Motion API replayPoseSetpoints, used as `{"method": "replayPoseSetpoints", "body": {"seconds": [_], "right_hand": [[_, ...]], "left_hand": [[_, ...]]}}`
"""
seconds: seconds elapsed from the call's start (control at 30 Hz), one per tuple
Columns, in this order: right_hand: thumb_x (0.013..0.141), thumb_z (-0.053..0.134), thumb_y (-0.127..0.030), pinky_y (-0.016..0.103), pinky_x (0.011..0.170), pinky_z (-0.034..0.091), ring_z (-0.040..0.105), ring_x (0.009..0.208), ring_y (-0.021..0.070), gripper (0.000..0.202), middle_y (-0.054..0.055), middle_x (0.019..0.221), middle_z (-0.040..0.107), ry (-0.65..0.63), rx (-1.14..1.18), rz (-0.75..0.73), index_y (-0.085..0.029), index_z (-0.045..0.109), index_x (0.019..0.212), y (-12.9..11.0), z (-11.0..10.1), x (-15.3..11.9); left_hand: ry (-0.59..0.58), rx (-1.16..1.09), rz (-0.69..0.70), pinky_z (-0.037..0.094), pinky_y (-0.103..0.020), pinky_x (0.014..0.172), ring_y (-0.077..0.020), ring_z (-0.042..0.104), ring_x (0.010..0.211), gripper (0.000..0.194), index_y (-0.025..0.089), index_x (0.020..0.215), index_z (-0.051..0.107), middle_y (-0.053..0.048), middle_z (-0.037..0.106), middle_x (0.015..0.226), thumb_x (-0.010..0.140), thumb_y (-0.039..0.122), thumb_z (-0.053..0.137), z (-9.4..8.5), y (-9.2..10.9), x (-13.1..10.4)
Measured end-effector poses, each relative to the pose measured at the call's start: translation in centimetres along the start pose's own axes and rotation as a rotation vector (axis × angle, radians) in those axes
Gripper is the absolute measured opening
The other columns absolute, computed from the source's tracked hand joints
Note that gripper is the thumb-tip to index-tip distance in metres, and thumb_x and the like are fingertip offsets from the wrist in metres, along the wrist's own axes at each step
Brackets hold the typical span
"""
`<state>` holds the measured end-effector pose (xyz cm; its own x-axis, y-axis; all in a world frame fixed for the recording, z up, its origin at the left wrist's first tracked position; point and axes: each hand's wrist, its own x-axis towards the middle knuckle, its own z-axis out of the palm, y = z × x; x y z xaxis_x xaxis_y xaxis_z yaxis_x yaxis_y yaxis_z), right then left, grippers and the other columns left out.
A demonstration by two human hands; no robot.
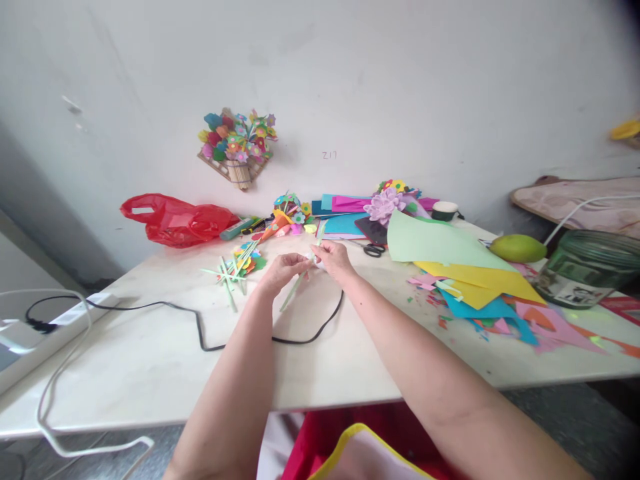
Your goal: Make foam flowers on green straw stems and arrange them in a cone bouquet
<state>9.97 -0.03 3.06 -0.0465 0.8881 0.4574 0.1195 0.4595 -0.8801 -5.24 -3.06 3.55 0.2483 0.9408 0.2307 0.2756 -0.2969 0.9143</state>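
Above the middle of the table, my left hand and my right hand meet with their fingers pinched on a thin pale green paper strip. The strip slants from upper right to lower left, with both ends sticking out past my fingers. Something small and whitish shows between the hands, too small to name. To the left of my left hand lies a loose pile of similar pale green strips, beside several colourful paper flowers.
A black cable crosses the white table under my forearms. Scissors lie behind my right hand. Coloured paper sheets, scraps, a green mango and a glass jar stand right; a red plastic bag lies back left.
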Motion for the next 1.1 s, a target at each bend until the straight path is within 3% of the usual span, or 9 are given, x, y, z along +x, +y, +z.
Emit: {"method": "replayPoseSetpoints", "body": {"seconds": [0.13,0.3,0.5,0.7,0.93,1.1], "right_hand": [[0.07,0.057,-0.043,0.023,0.049,0.028,0.037,0.046,0.0088,0.039,-0.005,0.041,0.04,0.022,-0.024,0.005,-0.019,0.041,0.044,-0.1,0.5,-0.2],[0.072,0.053,-0.053,0.023,0.049,0.03,0.039,0.045,0.0086,0.044,-0.004,0.044,0.044,-0.095,0.045,0.058,-0.017,0.05,0.047,-0.1,0.2,-0.3],[0.07,0.057,-0.052,0.022,0.049,0.031,0.038,0.046,0.0083,0.041,-0.005,0.045,0.043,-0.055,0.074,0.019,-0.018,0.049,0.049,0.3,-0.2,0.0],[0.07,0.055,-0.051,0.022,0.05,0.032,0.04,0.047,0.0087,0.043,-0.004,0.044,0.044,0.017,0.01,-0.007,-0.019,0.043,0.044,0.0,0.4,-0.2],[0.071,0.054,-0.055,0.021,0.044,0.03,0.037,0.043,0.0068,0.043,-0.002,0.049,0.05,-0.09,0.172,0.069,-0.016,0.053,0.053,0.4,0.1,0.0],[0.069,0.058,-0.052,0.021,0.045,0.03,0.038,0.043,0.0065,0.038,-0.002,0.053,0.053,-0.061,0.233,0.063,-0.016,0.056,0.058,0.9,-0.2,0.4]], "left_hand": [[0.05,-0.004,-0.007,0.039,-0.027,0.07,-0.0141,0.056,0.062,0.029,0.015,0.072,0.063,-0.003,0.065,0.061,0.068,0.044,0.067,0.2,-0.2,0.2],[0.128,0.024,-0.022,0.039,-0.027,0.067,-0.0132,0.055,0.059,0.026,0.016,0.065,0.061,-0.003,0.065,0.059,0.068,0.041,0.066,0.0,0.0,0.1],[0.086,0.116,-0.032,0.037,-0.026,0.061,-0.0126,0.053,0.056,0.027,0.015,0.065,0.063,-0.003,0.065,0.06,0.066,0.042,0.067,-0.4,-0.3,0.0],[0.066,0.061,0.009,0.04,-0.027,0.065,-0.0147,0.057,0.062,0.034,0.015,0.076,0.065,-0.003,0.065,0.061,0.067,0.047,0.066,0.1,0.3,0.1],[0.128,0.097,0.014,0.038,-0.025,0.061,-0.013,0.055,0.058,0.031,0.015,0.068,0.062,-0.003,0.065,0.06,0.069,0.047,0.063,-0.2,0.0,0.2],[0.098,0.11,-0.021,0.033,-0.024,0.054,-0.0105,0.048,0.051,0.032,0.015,0.066,0.061,-0.002,0.062,0.056,0.068,0.046,0.064,-0.1,0.4,-0.1]]}}
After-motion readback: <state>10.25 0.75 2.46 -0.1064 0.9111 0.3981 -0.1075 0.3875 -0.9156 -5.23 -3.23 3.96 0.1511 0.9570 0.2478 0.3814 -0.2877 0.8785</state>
